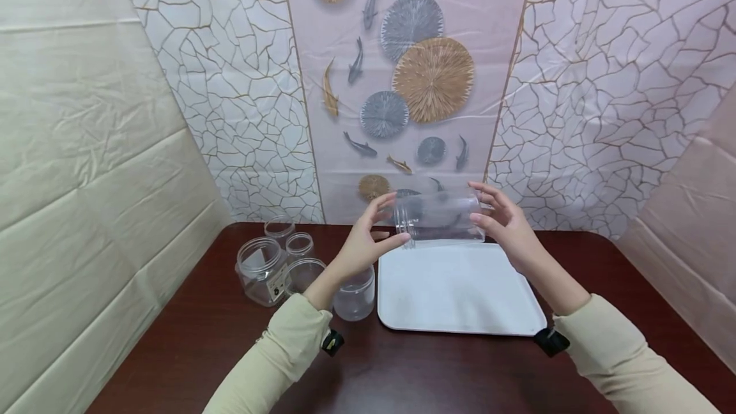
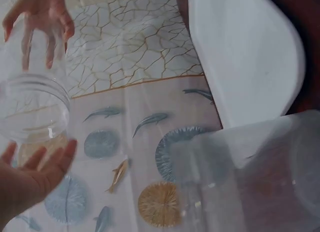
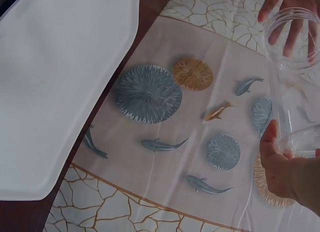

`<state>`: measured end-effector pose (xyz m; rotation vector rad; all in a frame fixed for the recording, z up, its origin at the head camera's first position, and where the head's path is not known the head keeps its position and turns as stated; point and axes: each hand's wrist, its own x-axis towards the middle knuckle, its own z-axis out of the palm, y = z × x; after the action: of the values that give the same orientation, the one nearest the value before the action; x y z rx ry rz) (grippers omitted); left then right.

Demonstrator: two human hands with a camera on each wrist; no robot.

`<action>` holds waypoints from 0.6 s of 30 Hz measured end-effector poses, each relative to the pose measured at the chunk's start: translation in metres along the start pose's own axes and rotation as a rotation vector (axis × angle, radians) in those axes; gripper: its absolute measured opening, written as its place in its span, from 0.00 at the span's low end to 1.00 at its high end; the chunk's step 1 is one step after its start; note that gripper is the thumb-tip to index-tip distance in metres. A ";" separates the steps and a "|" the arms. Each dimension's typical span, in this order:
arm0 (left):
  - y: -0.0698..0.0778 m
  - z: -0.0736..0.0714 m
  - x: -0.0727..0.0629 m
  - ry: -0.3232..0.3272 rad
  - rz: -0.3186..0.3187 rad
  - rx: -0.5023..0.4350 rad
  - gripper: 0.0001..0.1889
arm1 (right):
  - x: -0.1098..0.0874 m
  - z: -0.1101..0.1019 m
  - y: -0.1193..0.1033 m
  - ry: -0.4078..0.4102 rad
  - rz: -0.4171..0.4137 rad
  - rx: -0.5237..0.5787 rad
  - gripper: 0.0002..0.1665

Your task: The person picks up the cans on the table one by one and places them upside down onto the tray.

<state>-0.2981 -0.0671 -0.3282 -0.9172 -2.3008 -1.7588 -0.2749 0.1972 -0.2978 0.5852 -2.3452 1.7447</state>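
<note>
Both hands hold a large clear plastic jar [image 1: 439,217] lying sideways in the air above the back of the white tray [image 1: 454,292]. My left hand [image 1: 370,238] is at its threaded mouth end, thumb low and fingers higher on the rim. Around the base end, my right hand [image 1: 503,225] has its thumb in front and fingers behind. The left wrist view shows the threaded rim of the jar [image 2: 37,86] just beyond the left fingers [image 2: 50,164]. No lid is seen on the jar; its mouth looks uncovered in the right wrist view.
Several clear jars stand at the table's left, among them a wide one with a label [image 1: 260,271]. A frosted-looking jar [image 1: 354,299] stands beside the tray's left edge. The dark red table [image 1: 448,369] meets a patterned cloth backdrop [image 1: 253,82] behind.
</note>
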 end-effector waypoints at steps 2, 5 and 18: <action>-0.005 0.005 -0.004 0.013 -0.024 0.055 0.40 | 0.000 -0.003 0.001 0.009 -0.017 -0.021 0.31; -0.015 0.014 -0.008 0.026 -0.046 0.100 0.43 | 0.000 -0.006 0.001 0.031 -0.037 -0.036 0.30; -0.033 0.039 -0.015 -0.148 -0.079 0.444 0.41 | 0.005 -0.010 -0.004 0.094 -0.082 -0.076 0.30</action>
<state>-0.2924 -0.0420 -0.3748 -0.9029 -2.6930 -1.1515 -0.2790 0.2044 -0.2892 0.5655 -2.2793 1.6046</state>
